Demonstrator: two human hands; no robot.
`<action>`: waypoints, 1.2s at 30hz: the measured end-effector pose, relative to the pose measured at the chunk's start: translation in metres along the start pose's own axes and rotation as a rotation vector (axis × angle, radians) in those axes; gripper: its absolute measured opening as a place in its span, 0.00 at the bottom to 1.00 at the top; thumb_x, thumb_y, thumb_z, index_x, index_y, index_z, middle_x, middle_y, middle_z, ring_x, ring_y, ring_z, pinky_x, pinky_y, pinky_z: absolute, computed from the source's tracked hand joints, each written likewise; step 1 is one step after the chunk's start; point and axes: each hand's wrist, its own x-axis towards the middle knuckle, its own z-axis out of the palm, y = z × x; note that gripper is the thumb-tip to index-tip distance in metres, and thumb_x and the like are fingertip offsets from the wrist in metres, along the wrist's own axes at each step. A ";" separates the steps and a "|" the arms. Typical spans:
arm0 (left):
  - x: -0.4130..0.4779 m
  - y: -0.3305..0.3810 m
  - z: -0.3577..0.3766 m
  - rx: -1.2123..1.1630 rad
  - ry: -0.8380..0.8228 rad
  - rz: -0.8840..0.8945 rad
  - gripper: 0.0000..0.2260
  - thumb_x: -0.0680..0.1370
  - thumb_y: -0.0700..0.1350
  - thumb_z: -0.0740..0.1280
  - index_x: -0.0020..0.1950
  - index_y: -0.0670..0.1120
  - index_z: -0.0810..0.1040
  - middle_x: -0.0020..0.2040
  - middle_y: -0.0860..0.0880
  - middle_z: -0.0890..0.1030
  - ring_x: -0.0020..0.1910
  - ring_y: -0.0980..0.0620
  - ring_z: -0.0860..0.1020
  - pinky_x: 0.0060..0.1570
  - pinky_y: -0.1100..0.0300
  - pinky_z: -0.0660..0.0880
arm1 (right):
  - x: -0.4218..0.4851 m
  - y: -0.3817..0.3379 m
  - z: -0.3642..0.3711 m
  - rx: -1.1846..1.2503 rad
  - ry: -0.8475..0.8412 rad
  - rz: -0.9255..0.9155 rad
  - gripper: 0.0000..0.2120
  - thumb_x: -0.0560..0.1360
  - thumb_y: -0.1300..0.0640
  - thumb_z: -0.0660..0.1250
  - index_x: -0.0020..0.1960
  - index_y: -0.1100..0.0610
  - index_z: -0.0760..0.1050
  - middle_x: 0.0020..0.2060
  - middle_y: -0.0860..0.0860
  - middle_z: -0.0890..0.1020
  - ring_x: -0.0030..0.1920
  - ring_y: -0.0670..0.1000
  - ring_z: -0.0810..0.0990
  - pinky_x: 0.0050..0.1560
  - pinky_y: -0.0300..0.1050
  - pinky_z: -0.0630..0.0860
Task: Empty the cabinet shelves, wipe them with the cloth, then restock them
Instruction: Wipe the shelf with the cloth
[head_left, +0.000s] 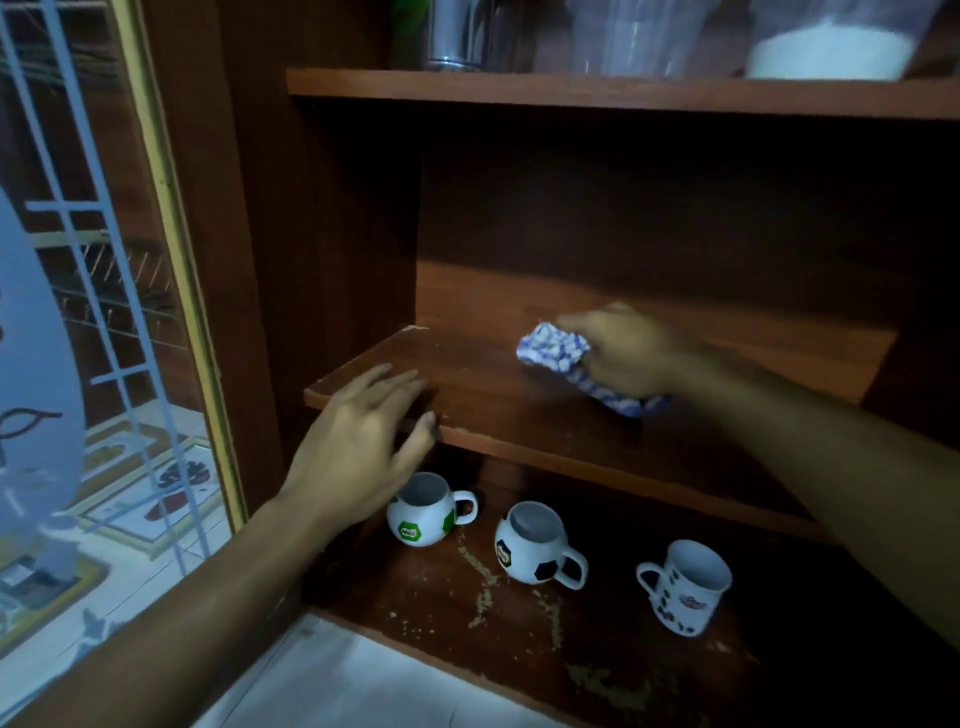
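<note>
The left arm runs from the lower left, its bare forearm slanting up and right to a straight wrist. The left grip is palm down, its fingers straight and slightly spread, laid over the front edge of the shelf, the thumb stretched out just at that edge; it holds nothing. The right arm enters from the right edge, bare, reaching up and left, farther in than the left. The right grip is knuckles up, fingers curled round a cloth and pressing it down on the shelf. The two grips are well apart.
</note>
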 end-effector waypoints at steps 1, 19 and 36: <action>-0.001 0.000 0.002 0.002 -0.016 -0.002 0.27 0.79 0.58 0.53 0.68 0.42 0.75 0.66 0.45 0.77 0.71 0.47 0.69 0.69 0.53 0.64 | -0.005 -0.001 0.007 -0.012 -0.031 0.004 0.19 0.77 0.60 0.60 0.67 0.55 0.73 0.59 0.57 0.80 0.61 0.58 0.75 0.57 0.43 0.71; 0.015 0.030 0.005 -0.056 -0.098 0.106 0.28 0.79 0.60 0.52 0.69 0.44 0.75 0.67 0.46 0.76 0.72 0.45 0.67 0.70 0.49 0.62 | -0.047 0.043 -0.017 -0.092 0.085 0.094 0.06 0.75 0.62 0.61 0.49 0.56 0.76 0.47 0.55 0.81 0.55 0.60 0.76 0.48 0.42 0.65; 0.064 0.110 0.024 -0.270 -0.372 0.284 0.22 0.83 0.57 0.53 0.62 0.45 0.79 0.61 0.45 0.79 0.59 0.46 0.76 0.59 0.50 0.73 | -0.109 0.097 -0.032 -0.037 0.224 0.381 0.08 0.75 0.59 0.61 0.37 0.56 0.73 0.45 0.59 0.83 0.52 0.61 0.80 0.46 0.43 0.66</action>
